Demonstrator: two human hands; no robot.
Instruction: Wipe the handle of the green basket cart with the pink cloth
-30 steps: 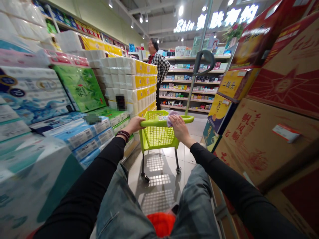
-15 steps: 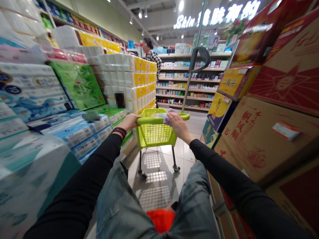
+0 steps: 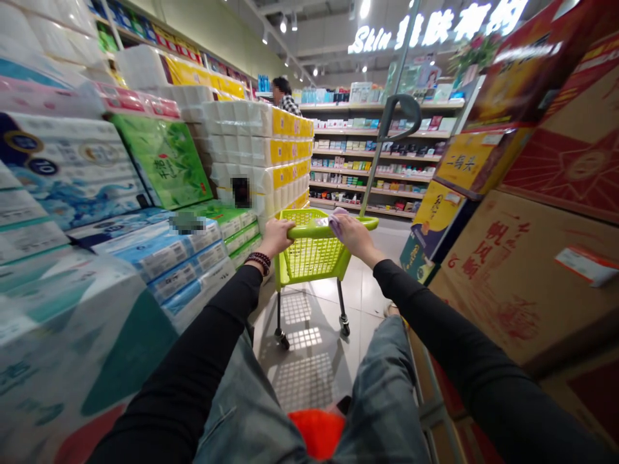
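Note:
A lime green shopping basket on wheels (image 3: 312, 258) stands in the aisle ahead of me. My left hand (image 3: 276, 236) is closed around the near rim of the basket at its left corner. My right hand (image 3: 353, 234) presses a small pale purple cloth (image 3: 336, 222) against the rim further right, fingers curled over it. Both arms wear black sleeves, and a dark bead bracelet (image 3: 258, 261) sits on my left wrist. The basket's tall grey pull handle (image 3: 399, 122) rises at its far side.
Stacks of tissue and toilet paper packs (image 3: 145, 193) line the left side. Large cardboard cartons (image 3: 522, 258) crowd the right. A person in a checked shirt (image 3: 285, 96) stands behind the yellow-and-white stack. Shelves of goods (image 3: 367, 174) close the aisle ahead. Something orange (image 3: 316, 432) lies between my knees.
The basket and both hands have shifted a little right and away from me. The person in the checked shirt has moved left, now partly hidden behind the paper stack.

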